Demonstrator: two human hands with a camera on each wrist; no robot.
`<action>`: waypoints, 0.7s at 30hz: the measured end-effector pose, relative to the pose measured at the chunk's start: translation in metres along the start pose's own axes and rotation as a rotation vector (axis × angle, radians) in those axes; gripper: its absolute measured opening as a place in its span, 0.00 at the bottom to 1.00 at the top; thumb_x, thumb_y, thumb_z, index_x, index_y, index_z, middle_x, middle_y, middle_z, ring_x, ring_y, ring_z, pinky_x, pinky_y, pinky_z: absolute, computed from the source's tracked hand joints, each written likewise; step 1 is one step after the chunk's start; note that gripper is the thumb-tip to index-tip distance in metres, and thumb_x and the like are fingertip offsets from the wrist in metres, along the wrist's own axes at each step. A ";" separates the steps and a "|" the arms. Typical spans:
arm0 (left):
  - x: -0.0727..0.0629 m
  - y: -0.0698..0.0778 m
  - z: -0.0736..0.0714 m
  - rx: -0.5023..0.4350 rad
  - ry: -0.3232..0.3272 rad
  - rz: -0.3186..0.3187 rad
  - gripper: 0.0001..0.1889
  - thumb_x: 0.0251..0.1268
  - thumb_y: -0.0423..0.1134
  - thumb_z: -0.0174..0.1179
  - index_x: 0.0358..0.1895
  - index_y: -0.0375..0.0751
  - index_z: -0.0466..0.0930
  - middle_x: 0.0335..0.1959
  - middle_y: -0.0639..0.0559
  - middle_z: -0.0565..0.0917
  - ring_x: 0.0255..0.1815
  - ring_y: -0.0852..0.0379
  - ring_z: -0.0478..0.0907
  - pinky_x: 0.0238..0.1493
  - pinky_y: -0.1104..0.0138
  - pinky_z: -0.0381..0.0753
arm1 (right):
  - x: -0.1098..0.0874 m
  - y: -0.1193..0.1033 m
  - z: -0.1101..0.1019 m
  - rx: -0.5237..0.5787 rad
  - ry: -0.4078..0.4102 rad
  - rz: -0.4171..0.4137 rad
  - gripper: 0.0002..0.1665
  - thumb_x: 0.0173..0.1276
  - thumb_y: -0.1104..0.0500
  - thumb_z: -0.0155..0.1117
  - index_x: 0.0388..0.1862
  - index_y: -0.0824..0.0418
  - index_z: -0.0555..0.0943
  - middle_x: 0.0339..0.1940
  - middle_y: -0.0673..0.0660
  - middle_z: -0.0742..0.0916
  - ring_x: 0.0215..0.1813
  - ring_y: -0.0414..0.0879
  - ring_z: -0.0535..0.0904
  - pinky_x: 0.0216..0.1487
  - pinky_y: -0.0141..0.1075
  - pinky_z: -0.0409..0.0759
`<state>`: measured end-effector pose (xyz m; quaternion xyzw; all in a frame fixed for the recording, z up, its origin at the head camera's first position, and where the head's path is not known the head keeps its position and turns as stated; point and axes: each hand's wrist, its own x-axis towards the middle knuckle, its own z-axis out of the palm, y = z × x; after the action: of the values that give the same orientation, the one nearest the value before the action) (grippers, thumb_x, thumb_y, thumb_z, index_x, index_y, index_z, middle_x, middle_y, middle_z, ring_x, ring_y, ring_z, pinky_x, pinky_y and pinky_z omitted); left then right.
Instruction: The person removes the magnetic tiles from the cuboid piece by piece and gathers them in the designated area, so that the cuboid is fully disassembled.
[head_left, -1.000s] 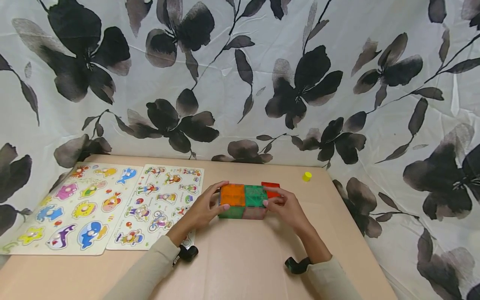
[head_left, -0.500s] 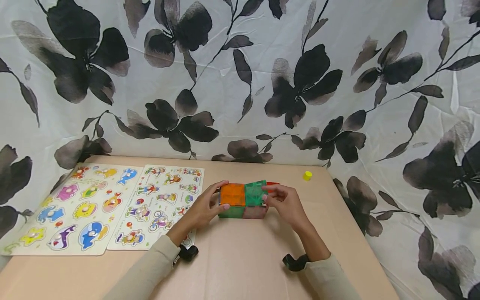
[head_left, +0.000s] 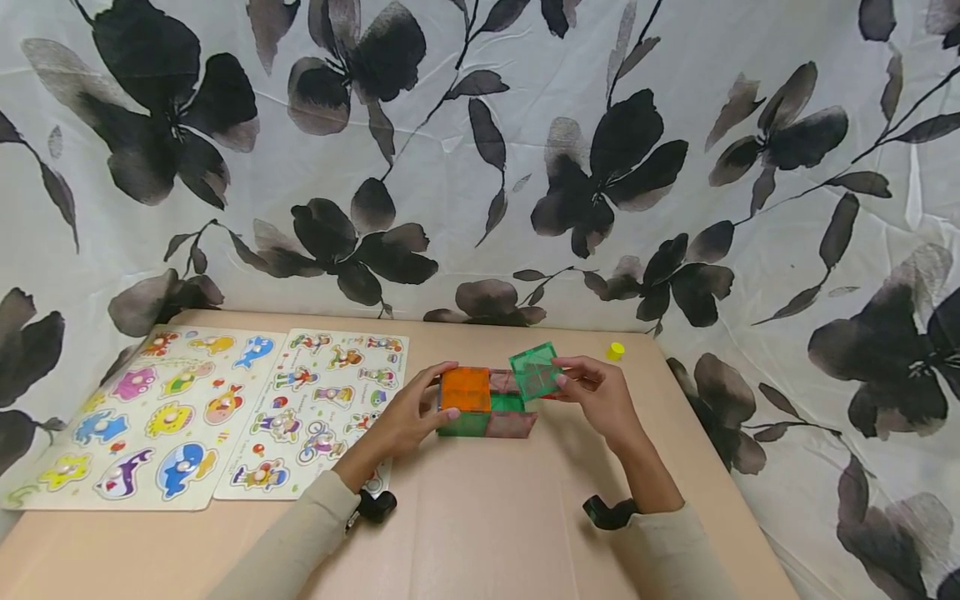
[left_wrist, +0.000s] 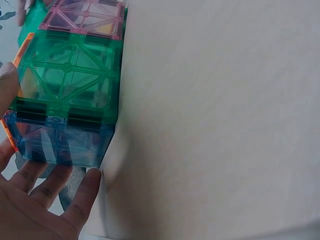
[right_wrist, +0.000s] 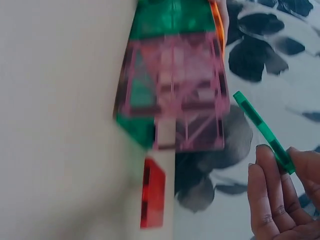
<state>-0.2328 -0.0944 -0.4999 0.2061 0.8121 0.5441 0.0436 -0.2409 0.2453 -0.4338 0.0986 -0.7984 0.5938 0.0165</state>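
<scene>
Head view: likely for steadiness, the box (head_left: 477, 407) is gripped at nine o'clock by the left hand (head_left: 408, 412), the tile (head_left: 536, 372) pinched by the right hand (head_left: 603, 402).

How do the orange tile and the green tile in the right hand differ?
The orange tile lies flat atop the box; the green tile is tilted, clear of it. The right hand pinches the green tile but not the orange tile. Both look square.
</scene>
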 end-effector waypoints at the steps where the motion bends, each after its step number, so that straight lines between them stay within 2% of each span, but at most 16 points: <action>1: 0.000 0.000 0.000 0.001 0.002 0.002 0.39 0.74 0.44 0.69 0.83 0.63 0.60 0.84 0.50 0.64 0.84 0.41 0.64 0.74 0.40 0.75 | 0.001 0.002 -0.005 0.000 0.008 0.009 0.18 0.75 0.70 0.66 0.62 0.66 0.85 0.49 0.73 0.86 0.41 0.53 0.92 0.48 0.43 0.92; 5: 0.000 0.000 0.000 0.002 0.002 0.006 0.39 0.74 0.44 0.69 0.83 0.62 0.60 0.84 0.49 0.63 0.84 0.40 0.64 0.73 0.40 0.75 | 0.004 0.015 -0.025 0.001 0.050 0.063 0.20 0.77 0.69 0.66 0.65 0.67 0.83 0.49 0.69 0.87 0.41 0.47 0.92 0.47 0.37 0.91; 10: 0.000 -0.002 0.001 0.004 0.005 0.011 0.39 0.74 0.45 0.69 0.83 0.63 0.60 0.84 0.49 0.64 0.84 0.40 0.65 0.73 0.40 0.76 | 0.007 0.037 -0.048 0.040 0.107 0.153 0.24 0.78 0.68 0.64 0.71 0.67 0.79 0.47 0.58 0.88 0.41 0.41 0.92 0.51 0.39 0.91; 15: -0.001 -0.002 0.002 0.014 0.008 0.005 0.39 0.74 0.45 0.69 0.83 0.64 0.60 0.84 0.49 0.64 0.83 0.39 0.65 0.73 0.41 0.75 | 0.008 0.058 -0.066 0.061 0.172 0.254 0.25 0.79 0.66 0.64 0.73 0.66 0.78 0.43 0.51 0.88 0.43 0.44 0.93 0.53 0.40 0.90; 17: -0.001 -0.001 0.002 0.023 0.012 0.005 0.39 0.74 0.46 0.69 0.83 0.63 0.60 0.84 0.48 0.64 0.83 0.39 0.65 0.73 0.42 0.75 | 0.010 0.064 -0.071 0.069 0.190 0.284 0.25 0.79 0.66 0.63 0.73 0.66 0.78 0.43 0.51 0.87 0.45 0.47 0.93 0.53 0.39 0.90; 21: -0.001 -0.001 0.004 0.048 0.031 0.012 0.39 0.73 0.46 0.69 0.83 0.62 0.60 0.83 0.47 0.65 0.82 0.39 0.67 0.70 0.45 0.76 | 0.012 0.072 -0.079 0.083 0.204 0.340 0.26 0.80 0.67 0.62 0.74 0.65 0.77 0.42 0.51 0.88 0.43 0.44 0.92 0.52 0.39 0.91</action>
<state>-0.2312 -0.0911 -0.5025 0.2033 0.8244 0.5277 0.0226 -0.2724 0.3384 -0.4767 -0.0976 -0.7725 0.6274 -0.0074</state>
